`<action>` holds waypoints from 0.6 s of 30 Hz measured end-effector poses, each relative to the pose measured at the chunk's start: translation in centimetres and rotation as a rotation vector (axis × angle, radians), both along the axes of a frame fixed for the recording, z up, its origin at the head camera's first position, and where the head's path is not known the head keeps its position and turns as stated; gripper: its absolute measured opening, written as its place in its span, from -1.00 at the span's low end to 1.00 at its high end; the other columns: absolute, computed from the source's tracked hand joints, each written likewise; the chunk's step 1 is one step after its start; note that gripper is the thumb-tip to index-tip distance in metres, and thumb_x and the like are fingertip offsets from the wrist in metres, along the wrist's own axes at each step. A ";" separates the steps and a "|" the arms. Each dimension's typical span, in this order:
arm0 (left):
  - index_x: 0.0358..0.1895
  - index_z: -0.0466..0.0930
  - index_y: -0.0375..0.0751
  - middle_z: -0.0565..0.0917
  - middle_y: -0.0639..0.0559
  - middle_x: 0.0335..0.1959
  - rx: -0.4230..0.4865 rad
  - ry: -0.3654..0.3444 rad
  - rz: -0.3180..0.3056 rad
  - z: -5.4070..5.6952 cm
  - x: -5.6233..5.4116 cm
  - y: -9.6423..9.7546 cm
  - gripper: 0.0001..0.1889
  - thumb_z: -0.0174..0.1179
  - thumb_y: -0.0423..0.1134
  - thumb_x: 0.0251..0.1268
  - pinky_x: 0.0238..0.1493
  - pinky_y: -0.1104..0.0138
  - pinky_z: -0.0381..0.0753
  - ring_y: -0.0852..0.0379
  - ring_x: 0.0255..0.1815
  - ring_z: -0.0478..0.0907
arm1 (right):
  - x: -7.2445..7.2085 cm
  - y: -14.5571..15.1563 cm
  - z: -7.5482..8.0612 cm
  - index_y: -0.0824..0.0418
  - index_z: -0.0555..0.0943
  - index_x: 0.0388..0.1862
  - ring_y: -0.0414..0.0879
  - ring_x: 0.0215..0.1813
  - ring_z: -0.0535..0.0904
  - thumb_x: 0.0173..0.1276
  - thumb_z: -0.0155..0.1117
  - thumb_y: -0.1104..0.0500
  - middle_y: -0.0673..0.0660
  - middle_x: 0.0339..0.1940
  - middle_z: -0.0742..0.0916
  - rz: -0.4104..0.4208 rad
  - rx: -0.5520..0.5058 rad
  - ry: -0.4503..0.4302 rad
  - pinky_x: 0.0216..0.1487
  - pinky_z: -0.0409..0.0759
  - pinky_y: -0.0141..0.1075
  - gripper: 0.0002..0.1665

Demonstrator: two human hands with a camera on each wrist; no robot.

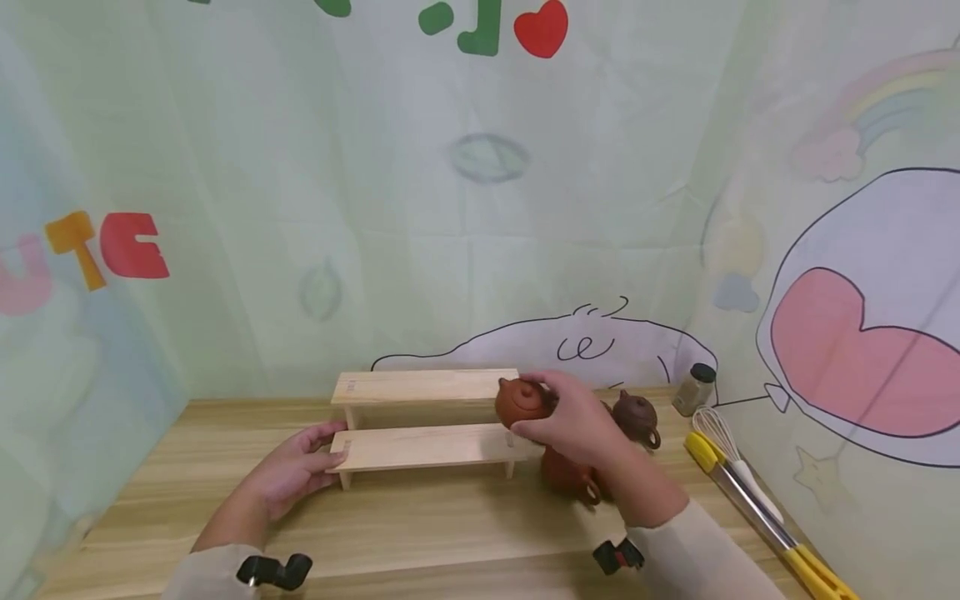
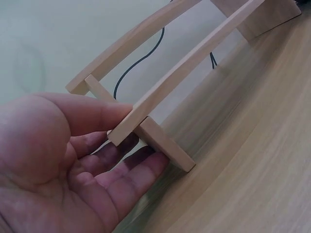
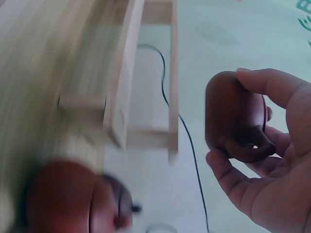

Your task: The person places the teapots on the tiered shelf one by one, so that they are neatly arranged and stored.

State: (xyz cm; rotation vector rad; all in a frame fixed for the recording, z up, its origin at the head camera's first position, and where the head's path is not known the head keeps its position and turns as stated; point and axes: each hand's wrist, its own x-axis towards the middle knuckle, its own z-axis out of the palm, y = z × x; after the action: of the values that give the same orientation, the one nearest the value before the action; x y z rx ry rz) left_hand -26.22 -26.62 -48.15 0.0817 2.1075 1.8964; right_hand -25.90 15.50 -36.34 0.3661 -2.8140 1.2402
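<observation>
A two-tier wooden shelf stands at the back of the table. My left hand holds the left end of its lower tier, thumb on top and fingers beneath, as the left wrist view shows. In my right hand is a small reddish-brown clay teapot, gripped between thumb and fingers near the shelf's right end. The right wrist view shows that teapot's looped handle toward the palm. Another reddish teapot sits on the table below my right wrist, partly hidden by it.
A dark brown teapot stands right of my right hand. Farther right are a black-lidded jar, a whisk and yellow-tipped tongs along the table's right edge. A printed cloth hangs behind the table.
</observation>
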 end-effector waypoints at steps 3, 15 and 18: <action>0.68 -0.08 -0.48 0.02 -0.50 0.69 0.001 -0.001 0.002 -0.1 0.0 0.1 -0.20 0.18 -0.31 0.60 0.21 0.27 0.72 0.08 0.29 0.57 | -0.9 -2.6 0.3 -0.04 0.58 0.47 0.02 0.25 0.67 0.16 0.72 0.09 0.04 0.32 0.71 0.060 -0.022 -0.007 0.30 0.67 0.04 -0.13; 0.66 -0.06 -0.47 0.09 -0.49 0.66 -0.019 -0.015 0.009 0.0 0.0 0.0 -0.22 0.17 -0.27 0.62 0.22 0.26 0.71 0.05 0.33 0.54 | -5.4 -12.0 0.0 0.03 0.59 0.48 -0.06 0.24 0.64 0.23 0.66 0.13 0.02 0.28 0.72 0.233 -0.095 0.018 0.25 0.69 -0.11 -0.18; 0.66 -0.06 -0.47 0.10 -0.50 0.66 -0.018 -0.008 0.003 0.1 0.0 0.0 -0.23 0.16 -0.26 0.63 0.21 0.26 0.71 0.09 0.30 0.56 | -6.2 -13.8 -0.3 0.06 0.56 0.51 -0.07 0.25 0.65 0.23 0.66 0.14 0.02 0.30 0.72 0.235 -0.121 -0.004 0.29 0.66 -0.13 -0.15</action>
State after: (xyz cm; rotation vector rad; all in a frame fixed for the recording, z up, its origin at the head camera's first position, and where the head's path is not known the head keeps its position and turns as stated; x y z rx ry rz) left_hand -26.27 -26.66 -48.10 0.0670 2.1201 1.8753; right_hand -32.09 1.68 -36.65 0.7045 -2.7435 1.4460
